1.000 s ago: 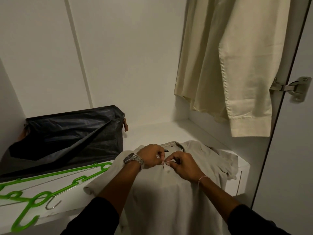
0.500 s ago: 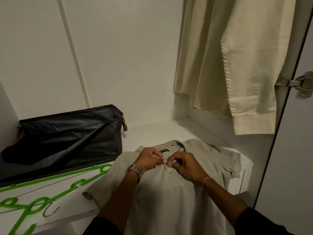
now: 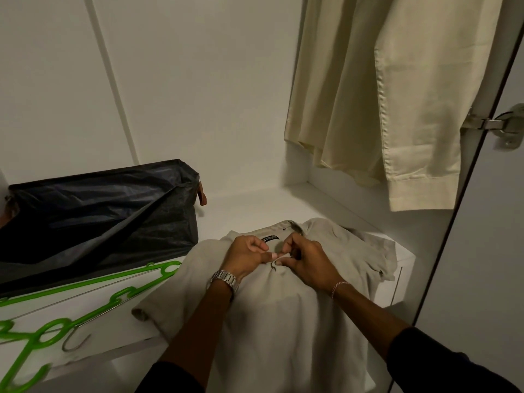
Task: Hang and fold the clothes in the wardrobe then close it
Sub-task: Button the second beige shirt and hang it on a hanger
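A beige shirt [image 3: 286, 316] lies spread on the white wardrobe shelf [image 3: 255, 205], its collar toward the back and its lower part hanging over the front edge. My left hand [image 3: 246, 255], with a metal watch at the wrist, and my right hand [image 3: 304, 260] meet at the shirt's front just below the collar. Both pinch the fabric there, fingertips almost touching. A cream long-sleeved shirt [image 3: 377, 92] hangs at the upper right inside the wardrobe.
A dark fabric bag [image 3: 96, 214] sits on the shelf at the left. Green plastic hangers [image 3: 56, 316] with metal hooks lie on the shelf's front left. The white wardrobe door [image 3: 493, 251] with a metal hinge [image 3: 499, 124] stands open at the right.
Both hands stay together pinching the shirt front below the collar, with only small finger shifts. The view has tilted slightly.
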